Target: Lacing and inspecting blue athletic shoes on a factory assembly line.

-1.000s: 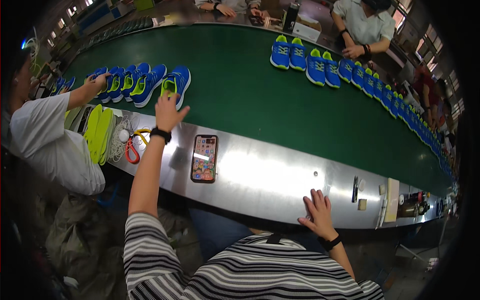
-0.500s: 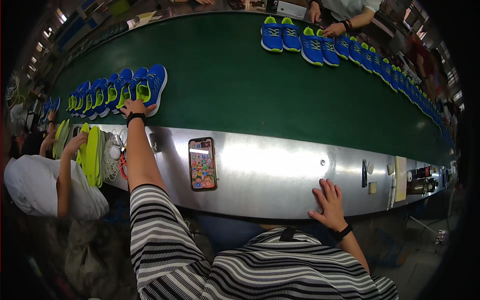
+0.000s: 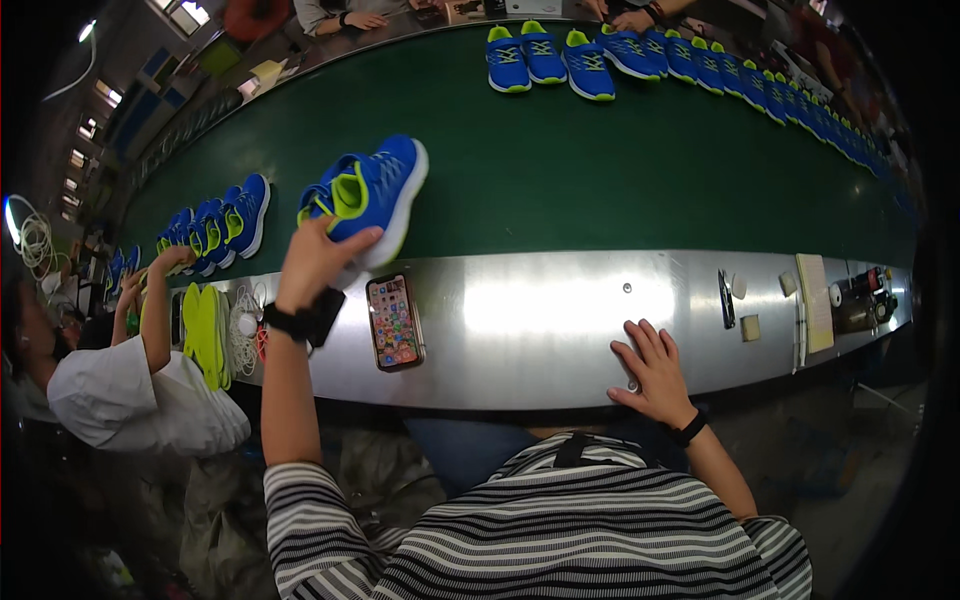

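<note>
My left hand (image 3: 316,262) is closed at the heel end of a blue sneaker (image 3: 395,185) with lime-green lining and white sole, lifted over the near edge of the green work surface (image 3: 470,170). A second blue sneaker (image 3: 316,196) shows just left of it, partly hidden by the hand and the first shoe; the two seem held together as a pair. My right hand (image 3: 655,380) lies on the metal ledge (image 3: 540,370) with fingers spread and nothing in it. Between my hands, a phone (image 3: 396,322) with its screen lit rests on the ledge.
More blue sneakers (image 3: 246,218) stand at the left, where a co-worker (image 3: 150,395) reaches toward them beside lime insoles (image 3: 207,335) and white cords (image 3: 243,325). A long row of sneakers (image 3: 710,68) runs along the far right. Small blocks (image 3: 750,328) and a notepad (image 3: 815,300) lie right.
My left hand has lifted sneakers from the left group and brought them right and nearer. My right hand stays on the ledge. The view has shifted, and the co-worker's hand now reaches the left sneakers.
</note>
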Motion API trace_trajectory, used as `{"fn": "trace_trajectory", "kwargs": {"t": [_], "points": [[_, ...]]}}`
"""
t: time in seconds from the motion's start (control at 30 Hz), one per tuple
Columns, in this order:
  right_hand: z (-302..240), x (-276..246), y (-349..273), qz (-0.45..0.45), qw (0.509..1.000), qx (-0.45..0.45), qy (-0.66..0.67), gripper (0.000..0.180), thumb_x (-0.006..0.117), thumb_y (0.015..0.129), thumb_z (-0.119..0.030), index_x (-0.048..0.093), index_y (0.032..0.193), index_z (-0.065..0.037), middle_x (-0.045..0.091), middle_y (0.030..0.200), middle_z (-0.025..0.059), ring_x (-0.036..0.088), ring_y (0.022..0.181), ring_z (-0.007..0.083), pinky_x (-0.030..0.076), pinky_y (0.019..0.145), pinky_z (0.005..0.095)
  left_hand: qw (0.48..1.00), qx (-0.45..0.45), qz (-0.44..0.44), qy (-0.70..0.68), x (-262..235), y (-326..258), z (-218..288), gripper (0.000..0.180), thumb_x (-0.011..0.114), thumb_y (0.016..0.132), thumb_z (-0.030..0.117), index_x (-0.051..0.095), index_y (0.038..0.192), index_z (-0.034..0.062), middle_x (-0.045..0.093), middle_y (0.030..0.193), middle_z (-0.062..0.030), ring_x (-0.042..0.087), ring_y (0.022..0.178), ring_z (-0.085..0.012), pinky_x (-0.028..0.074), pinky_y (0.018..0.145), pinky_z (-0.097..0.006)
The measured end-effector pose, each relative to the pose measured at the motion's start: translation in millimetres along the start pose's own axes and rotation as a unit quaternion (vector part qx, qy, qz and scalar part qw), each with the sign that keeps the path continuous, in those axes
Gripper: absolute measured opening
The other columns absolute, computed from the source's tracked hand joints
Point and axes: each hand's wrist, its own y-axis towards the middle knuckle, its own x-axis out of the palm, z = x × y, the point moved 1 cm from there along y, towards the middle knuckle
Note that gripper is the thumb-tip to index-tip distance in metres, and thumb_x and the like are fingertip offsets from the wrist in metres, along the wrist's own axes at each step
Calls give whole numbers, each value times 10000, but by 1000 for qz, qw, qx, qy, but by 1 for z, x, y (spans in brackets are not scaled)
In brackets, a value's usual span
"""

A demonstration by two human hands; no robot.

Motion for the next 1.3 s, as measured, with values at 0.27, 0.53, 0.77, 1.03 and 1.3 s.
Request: {"fn": "trace_trajectory", "kwargs": {"t": [0.27, 0.53, 0.77, 1.03, 1.3], "points": [[-18, -12, 12, 213, 934, 83, 274, 880, 738, 773, -345, 300, 1471, -35, 260, 1486, 220, 286, 1364, 411, 249, 1125, 486, 988, 114, -57, -93, 178, -156, 30, 725, 791, 803, 288, 427, 1363, 4, 516, 1115, -131, 559, 935, -217, 496, 803, -326], [-4, -16, -34, 87, 861, 270, 423, 862, 725, 782, -190, 263, 1494, -37, 427, 1315, 179, 460, 1238, 254, 444, 958, 342, 913, -11, -199, -356, 241, -167, 22, 741, 647, 898, 123, 226, 1501, 35, 495, 1126, -111, 550, 952, -156, 516, 824, -295], [19, 18, -28, 97, 736, 185, 644, 563, 493, 892, -60, 355, 1436, -17, 581, 1232, 95, 581, 1060, 142, 485, 905, 298, 839, -3, -255, -480, 232, -153, 6, 829, 547, 805, 0, 142, 1524, 75, 467, 1346, -138, 533, 1188, -220, 473, 963, -331], [-20, -2, -2, -15, 559, 159, 814, 511, 446, 915, -18, 379, 1421, -28, 556, 1302, 98, 589, 1123, 183, 489, 973, 331, 712, -79, -222, -662, 253, -173, -50, 445, 511, 925, 135, 472, 1346, -5, 599, 1236, -118, 607, 1087, -219, 507, 938, -339], [-28, -41, 3, 239, 798, 7, 553, 743, 647, 693, -3, 467, 1407, -103, 447, 1346, 152, 478, 1220, 295, 410, 1025, 386, 895, 286, 128, -317, 193, -174, 44, 601, 601, 659, -76, 477, 1214, 119, 376, 1329, -156, 454, 1217, -319, 333, 1062, -407]]}}
